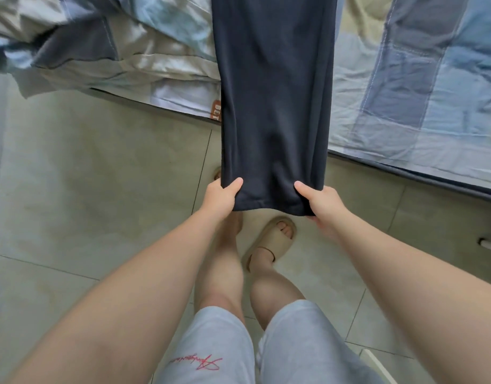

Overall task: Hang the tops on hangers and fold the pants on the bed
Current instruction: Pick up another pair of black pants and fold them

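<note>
while you stand at the bed's edge, your left hand [220, 195] and right hand [320, 202] each pinch one corner of the near end of the dark navy knit pants [274, 106], thumbs on top, fingers curled under the cloth and mostly hidden. the pants stretch flat from your hands, above the pale tiled floor [86, 176], up onto the bed with the blue patchwork sheet [405, 92]. a crumpled blue-and-cream quilt [114, 51] lies to their left. just below the hem, a beige slide sandal [274, 236] is on your foot.
</note>
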